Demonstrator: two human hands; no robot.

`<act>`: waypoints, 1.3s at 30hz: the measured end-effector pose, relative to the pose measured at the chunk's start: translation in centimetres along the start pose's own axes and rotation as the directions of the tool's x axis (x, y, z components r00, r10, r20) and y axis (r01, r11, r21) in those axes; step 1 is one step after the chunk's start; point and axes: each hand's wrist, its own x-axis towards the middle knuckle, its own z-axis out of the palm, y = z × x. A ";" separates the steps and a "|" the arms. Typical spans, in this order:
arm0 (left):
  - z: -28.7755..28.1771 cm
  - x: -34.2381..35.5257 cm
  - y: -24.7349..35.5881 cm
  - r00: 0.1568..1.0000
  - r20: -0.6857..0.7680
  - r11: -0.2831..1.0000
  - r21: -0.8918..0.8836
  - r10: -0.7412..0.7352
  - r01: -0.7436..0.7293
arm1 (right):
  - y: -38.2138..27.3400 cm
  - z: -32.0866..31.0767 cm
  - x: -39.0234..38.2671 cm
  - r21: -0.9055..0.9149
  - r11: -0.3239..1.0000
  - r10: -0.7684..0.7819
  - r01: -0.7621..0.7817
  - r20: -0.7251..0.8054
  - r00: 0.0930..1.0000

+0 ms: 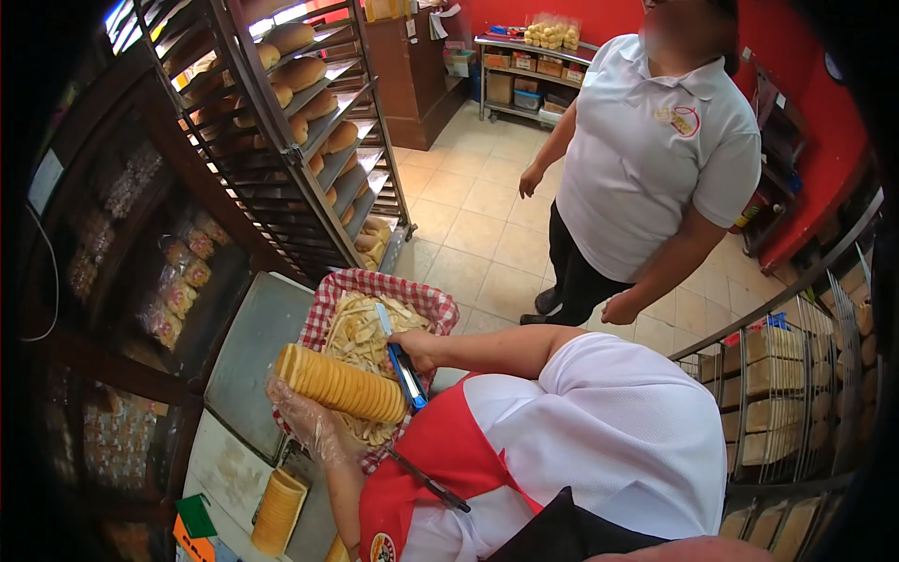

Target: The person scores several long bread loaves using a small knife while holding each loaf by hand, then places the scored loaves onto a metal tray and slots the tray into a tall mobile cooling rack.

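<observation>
My left hand (314, 417), in a clear plastic glove, supports a sliced loaf of bread (342, 382) from its left end and underside. The loaf is held tilted over a basket (435, 298) lined with red-and-white checked cloth. Pale strips of cut bread crust (361, 323) fill much of that basket. Just right of the loaf, my right hand (419, 350) is closed around a blue-handled knife (405, 370), its pale blade pointing away above the strips. A second sliced loaf (279, 510) rests on the counter near my left forearm.
A tall metal rack (300, 155) with trays of bread stands beyond the basket. Metal counter sheets (257, 347) lie at left beside a dark display case (103, 272) of bagged goods. A person (655, 131) in a white shirt stands across. Wire shelves (777, 384) with loaves are at right.
</observation>
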 end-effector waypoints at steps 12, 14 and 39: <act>3.2 3.8 -2.1 0.967 0.209 0.724 -0.643 -0.148 0.250 | -2.1 6.2 -5.2 -0.545 0.476 -0.605 0.690 0.366 0.707; 2.6 3.5 -3.1 0.977 0.170 0.812 -0.547 -0.131 0.204 | -1.9 8.5 -6.4 -0.693 0.207 -0.635 0.690 0.442 0.634; 0.3 2.1 1.0 0.979 0.151 0.990 0.025 -0.138 0.136 | 1.0 6.9 -4.3 -0.696 0.212 -0.543 0.687 0.500 0.674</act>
